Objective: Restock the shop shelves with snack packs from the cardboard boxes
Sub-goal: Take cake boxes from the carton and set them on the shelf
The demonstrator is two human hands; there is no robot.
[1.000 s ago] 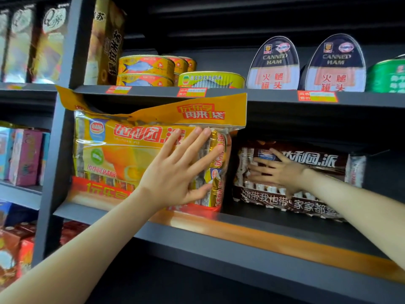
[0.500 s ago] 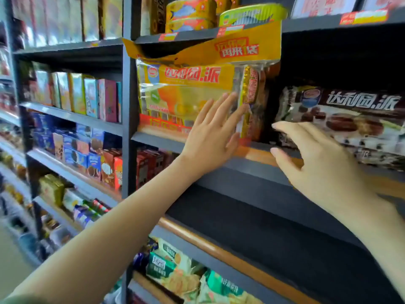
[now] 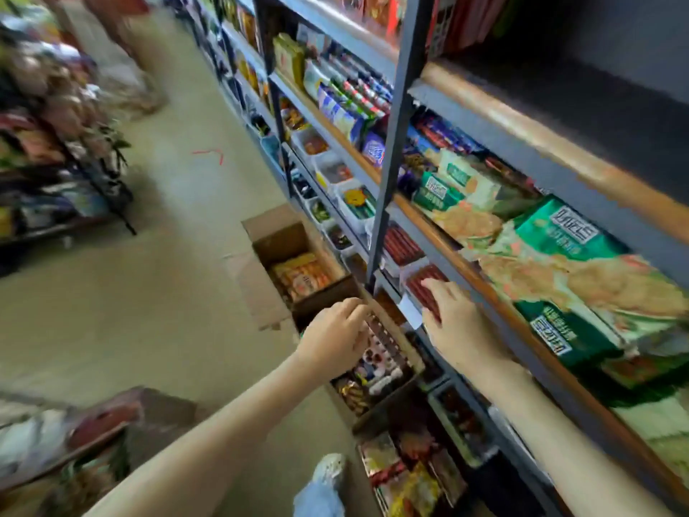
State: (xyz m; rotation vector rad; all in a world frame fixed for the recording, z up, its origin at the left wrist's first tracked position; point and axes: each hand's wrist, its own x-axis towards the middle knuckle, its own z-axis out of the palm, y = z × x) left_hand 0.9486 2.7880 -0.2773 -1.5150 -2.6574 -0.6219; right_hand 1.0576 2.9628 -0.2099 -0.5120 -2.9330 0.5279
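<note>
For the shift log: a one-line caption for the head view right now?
Both hands, left and right, reach down toward open cardboard boxes of snack packs on the aisle floor beside stocked shelves.

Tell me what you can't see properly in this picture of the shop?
- Left hand, head view: motion blur hides whether the fingers hold anything.
- Right hand, head view: only its back shows; what the fingertips touch is unclear.
- Near cardboard box: the left hand covers part, and its packs are blurred.
- Far cardboard box: pack labels too small to read.
- Shoe: the leg is cut off by the bottom edge.
</note>
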